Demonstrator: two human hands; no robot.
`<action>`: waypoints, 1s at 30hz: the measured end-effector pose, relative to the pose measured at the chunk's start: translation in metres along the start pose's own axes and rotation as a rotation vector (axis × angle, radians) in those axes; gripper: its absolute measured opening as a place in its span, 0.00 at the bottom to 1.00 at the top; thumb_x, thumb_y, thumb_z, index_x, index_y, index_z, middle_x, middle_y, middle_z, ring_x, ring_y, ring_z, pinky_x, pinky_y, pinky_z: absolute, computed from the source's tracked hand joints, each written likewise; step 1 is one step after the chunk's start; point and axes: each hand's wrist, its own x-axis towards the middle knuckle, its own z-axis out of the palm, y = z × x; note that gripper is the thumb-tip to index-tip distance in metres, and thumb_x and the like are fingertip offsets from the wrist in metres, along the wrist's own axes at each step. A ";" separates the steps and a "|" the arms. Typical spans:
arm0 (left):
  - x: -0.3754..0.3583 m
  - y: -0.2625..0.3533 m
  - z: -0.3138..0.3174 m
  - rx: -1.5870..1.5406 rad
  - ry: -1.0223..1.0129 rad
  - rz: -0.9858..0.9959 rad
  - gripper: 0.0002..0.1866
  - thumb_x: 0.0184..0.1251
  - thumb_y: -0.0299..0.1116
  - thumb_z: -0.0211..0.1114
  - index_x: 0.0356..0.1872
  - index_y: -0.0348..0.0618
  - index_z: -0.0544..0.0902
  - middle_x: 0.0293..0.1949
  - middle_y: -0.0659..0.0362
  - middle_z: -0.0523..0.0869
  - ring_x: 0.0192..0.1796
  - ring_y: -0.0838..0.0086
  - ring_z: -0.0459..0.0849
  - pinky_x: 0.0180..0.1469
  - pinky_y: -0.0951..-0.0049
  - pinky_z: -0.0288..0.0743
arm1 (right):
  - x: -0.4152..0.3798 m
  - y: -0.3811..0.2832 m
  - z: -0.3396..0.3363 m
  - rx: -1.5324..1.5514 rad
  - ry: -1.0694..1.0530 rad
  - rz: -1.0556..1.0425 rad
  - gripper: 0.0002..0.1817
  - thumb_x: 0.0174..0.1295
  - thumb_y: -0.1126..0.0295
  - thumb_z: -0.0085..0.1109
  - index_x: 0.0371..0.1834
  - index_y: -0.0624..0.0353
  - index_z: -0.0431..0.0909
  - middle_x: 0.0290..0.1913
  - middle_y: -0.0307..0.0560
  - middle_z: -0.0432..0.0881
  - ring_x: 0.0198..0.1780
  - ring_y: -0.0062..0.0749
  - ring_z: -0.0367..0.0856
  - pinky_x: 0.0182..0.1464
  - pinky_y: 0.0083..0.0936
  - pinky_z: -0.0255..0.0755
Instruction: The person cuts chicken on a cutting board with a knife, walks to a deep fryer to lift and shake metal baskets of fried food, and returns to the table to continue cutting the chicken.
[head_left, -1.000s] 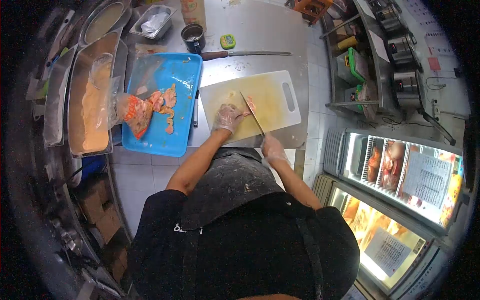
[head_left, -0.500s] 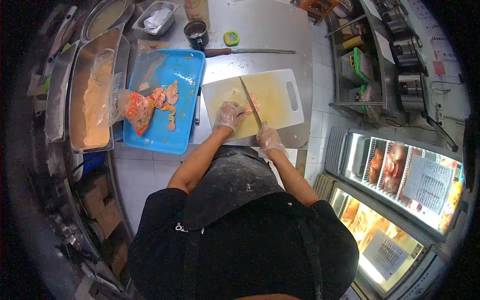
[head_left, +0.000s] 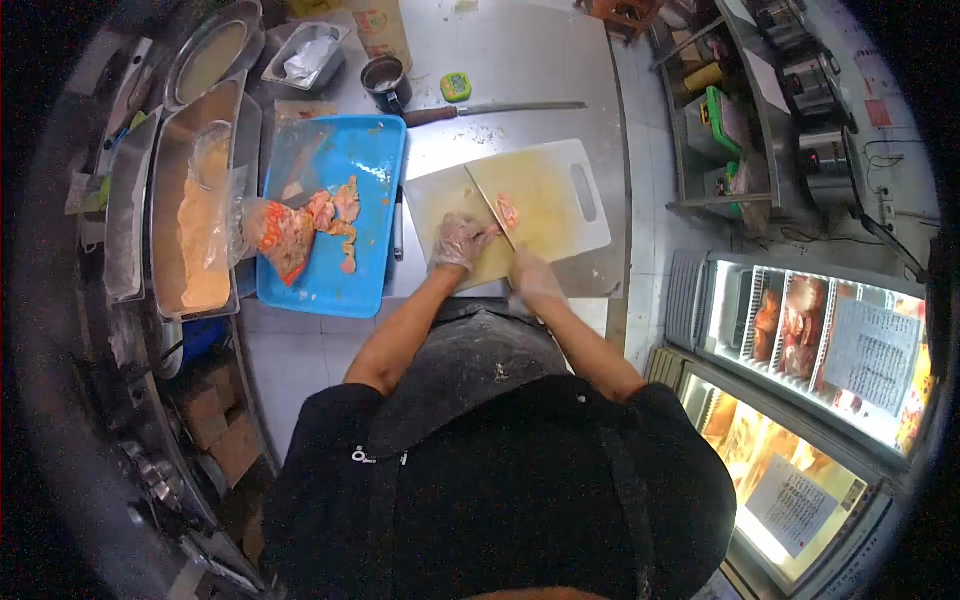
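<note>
On the white cutting board (head_left: 553, 165), small pieces of pink meat (head_left: 507, 213) lie beside the knife blade. My left hand (head_left: 461, 241), in a clear plastic glove, presses on meat just left of the blade with its fingers curled. My right hand (head_left: 536, 281), blurred by motion, is wrapped round the handle of the long knife (head_left: 489, 206), whose tip points up and left. Left of the board, a blue tray (head_left: 358, 290) holds more meat (head_left: 334, 212) and a plastic bag of meat (head_left: 284, 240).
Above the board lie a sharpening steel (head_left: 520, 106), a green timer (head_left: 455, 87) and a dark cup (head_left: 386, 84). A metal pan of orange-brown powder (head_left: 203, 235) stands at the left. Shelves (head_left: 722, 203) and lit glass-fronted fridges (head_left: 790, 330) are at the right.
The knife has shifted slightly left, and more pink meat shows to its right. My right hand has moved a little down. The whole view has shifted slightly.
</note>
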 end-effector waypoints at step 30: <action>-0.023 -0.016 -0.014 -0.102 0.109 -0.043 0.06 0.49 0.35 0.59 0.26 0.45 0.80 0.29 0.54 0.79 0.35 0.58 0.77 0.38 0.64 0.71 | -0.007 -0.026 0.000 -0.051 -0.090 0.031 0.13 0.59 0.69 0.37 0.41 0.68 0.64 0.34 0.66 0.76 0.38 0.55 0.77 0.39 0.44 0.70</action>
